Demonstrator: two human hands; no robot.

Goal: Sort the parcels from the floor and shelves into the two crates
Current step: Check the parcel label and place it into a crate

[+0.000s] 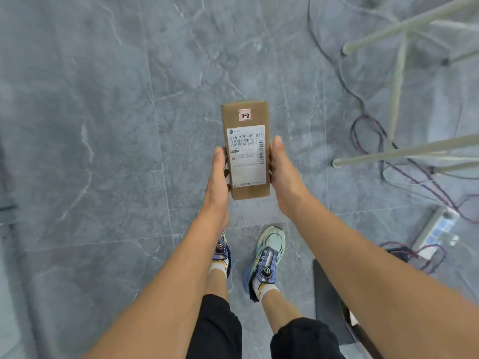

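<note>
Parcel (245, 151) held above the floor (103, 125), dead centre, long axis pointing straight ahead!
— And left hand (217, 182) and right hand (283, 177) grip its long sides, equally near; crates not in view

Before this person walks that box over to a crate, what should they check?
1. Cardboard parcel gripped at both sides by left hand and right hand: ok.
2. Sticker reading 2-2 faces up, legible: ok.
3. Support under the parcel: cannot tell, hidden.
4. Crate in view: not ok, none visible.
5. Floor to the right: not ok, cables and power strip lie there.
</note>
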